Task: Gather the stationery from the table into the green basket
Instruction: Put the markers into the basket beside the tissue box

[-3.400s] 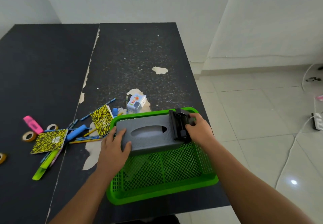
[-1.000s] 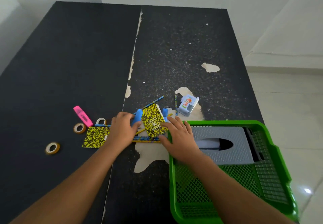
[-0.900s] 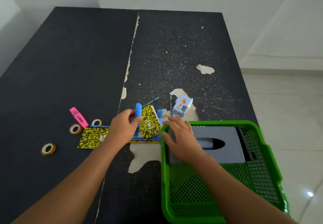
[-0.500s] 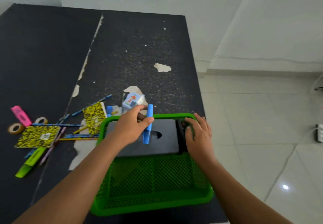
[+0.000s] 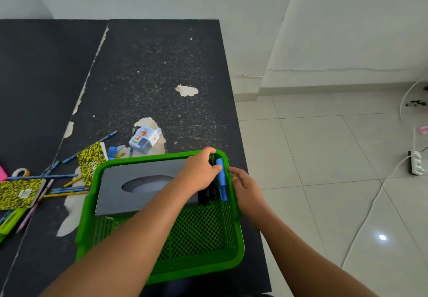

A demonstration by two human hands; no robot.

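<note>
The green basket [image 5: 234,254] stands at the table's near right corner. Inside lie a grey tissue box [image 5: 139,182] and a black object [image 5: 209,195] at its right end. My left hand [image 5: 200,173] reaches across the box and grips a blue marker [image 5: 221,181], held against the basket's right wall. My right hand [image 5: 245,190] rests on the outside of that wall by the marker, fingers curled on the rim. Left of the basket lie two yellow-black notebooks [image 5: 91,161] [image 5: 19,192], several pencils [image 5: 67,189], a green highlighter [image 5: 10,221] and a small printed box [image 5: 144,138].
A tape roll [image 5: 20,172] and a pink highlighter [image 5: 1,173] sit at the left edge. The table's right edge runs just beside the basket; beyond it is tiled floor with a power strip [image 5: 416,162] and white cables [image 5: 375,201].
My left hand picked up the blue marker from the pile and carried it right, over the tissue box to the basket's right wall. My right hand shifted from the pile to the basket's right side.
</note>
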